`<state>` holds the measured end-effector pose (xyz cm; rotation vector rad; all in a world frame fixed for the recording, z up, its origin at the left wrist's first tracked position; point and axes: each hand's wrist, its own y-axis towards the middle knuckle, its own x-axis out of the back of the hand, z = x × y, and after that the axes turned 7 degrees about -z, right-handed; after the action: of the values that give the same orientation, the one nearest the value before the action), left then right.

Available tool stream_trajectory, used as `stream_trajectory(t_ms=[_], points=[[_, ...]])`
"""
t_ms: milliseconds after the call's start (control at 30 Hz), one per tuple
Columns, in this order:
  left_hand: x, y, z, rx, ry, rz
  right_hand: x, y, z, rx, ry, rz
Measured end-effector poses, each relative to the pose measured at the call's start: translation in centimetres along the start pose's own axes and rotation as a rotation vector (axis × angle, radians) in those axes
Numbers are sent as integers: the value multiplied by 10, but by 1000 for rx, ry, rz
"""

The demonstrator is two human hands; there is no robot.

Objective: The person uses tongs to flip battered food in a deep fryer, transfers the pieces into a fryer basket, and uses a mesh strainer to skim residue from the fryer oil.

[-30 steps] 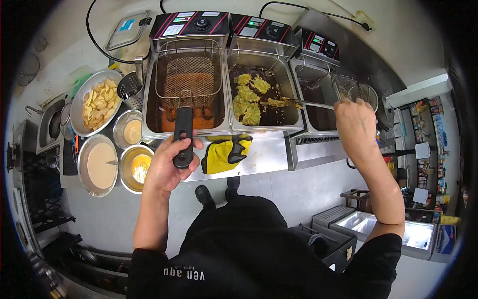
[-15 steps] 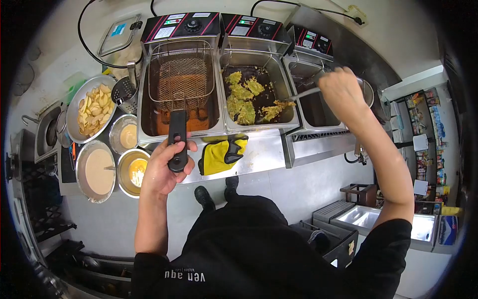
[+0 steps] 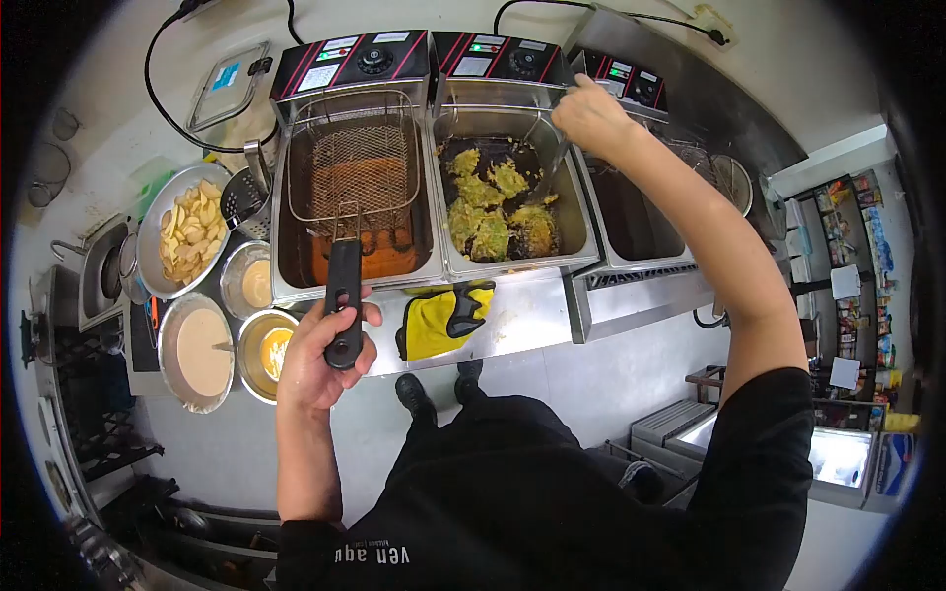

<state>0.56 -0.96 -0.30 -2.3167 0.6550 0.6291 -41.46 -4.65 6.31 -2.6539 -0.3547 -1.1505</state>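
Note:
My left hand [image 3: 320, 355] is closed round the black handle [image 3: 344, 295] of a wire fryer basket [image 3: 360, 163], which sits at the top of the left fryer, above orange-brown oil. My right hand [image 3: 593, 116] is closed on a slim metal utensil [image 3: 558, 165] that points down into the middle fryer [image 3: 583, 222]; its lower end is hard to make out. Several clumpy yellow-green fritters [image 3: 478, 192] float in the dark oil there. A browner fritter [image 3: 533, 231] lies just below the utensil.
At left stand a bowl of cut potatoes [image 3: 191, 236], a bowl of pale batter [image 3: 202, 353] and a bowl of yellow mixture [image 3: 270, 357]. A yellow-black glove [image 3: 439, 323] lies on the counter's front edge. The right fryer [image 3: 631, 212] holds dark oil.
My right hand has moved left and away from me, bringing the utensil steeper over the middle fryer. The nearby fritter now lies flatter and lower. My left hand still grips the basket handle.

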Motion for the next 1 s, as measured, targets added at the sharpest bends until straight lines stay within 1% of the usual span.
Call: stream_trajectory(t_ms=[100, 233, 300, 333, 467, 533, 667, 733, 833, 933, 1000], points=[[-2, 0, 0, -4, 10, -18, -14, 13, -4, 35, -36, -29], [-4, -1, 0, -1, 4, -56, -26, 29, -10, 21, -9, -101], [-3, -1, 0, -2, 1, -56, -24, 35, -17, 36, -28, -40], [-3, -1, 1, 0, -3, -52, -27, 36, -21, 62, -39, -93], [-4, 0, 3, -11, -14, -67, -31, 47, -26, 60, -70, -61], [-2, 1, 4, -5, -33, -55, -35, 47, -27, 58, -50, -173], [-10, -1, 3, -17, -18, -110, -39, 51, -33, 31, -33, -153], [-10, -1, 4, -18, -21, -122, -42, 50, -36, 33, -35, -228], [-10, -1, 4, -23, -25, -122, -38, 44, -40, 44, 36, -251], [-4, 0, 4, 0, -49, -67, -35, 40, -38, 65, 52, -234], [-4, 0, 4, -3, -35, -73, -35, 44, -35, 62, 39, -199]])
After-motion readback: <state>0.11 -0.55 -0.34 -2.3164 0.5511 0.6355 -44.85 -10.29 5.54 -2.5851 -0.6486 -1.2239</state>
